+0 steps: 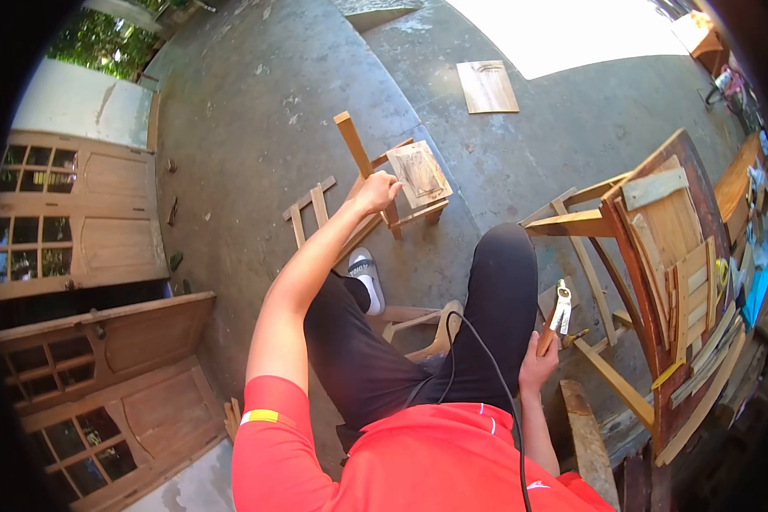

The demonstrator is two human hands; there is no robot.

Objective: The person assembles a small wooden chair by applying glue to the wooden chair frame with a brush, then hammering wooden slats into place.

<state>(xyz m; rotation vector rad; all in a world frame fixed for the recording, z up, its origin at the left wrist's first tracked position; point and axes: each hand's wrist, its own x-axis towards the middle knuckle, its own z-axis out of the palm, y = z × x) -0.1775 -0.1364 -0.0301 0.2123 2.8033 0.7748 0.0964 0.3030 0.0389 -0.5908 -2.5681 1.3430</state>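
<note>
My left hand (377, 193) is closed around an upright wooden post (353, 143) of a small, low wooden frame in front of me. Whether its fingers also pinch something smaller is hidden. Beside that hand, a square wooden board (421, 174) with a worn patch lies on top of the frame. Down by my right thigh, my right hand (538, 365) grips a hammer (561, 309) by its wooden handle, with the metal head pointing up.
A wooden table (610, 222) holding strips and boards stands at the right. Slatted wood pieces (309, 205) lie left of the frame. Another board (486, 86) is on the concrete floor ahead. Panelled doors (115, 205) line the left. A black cable (491, 358) hangs over my lap.
</note>
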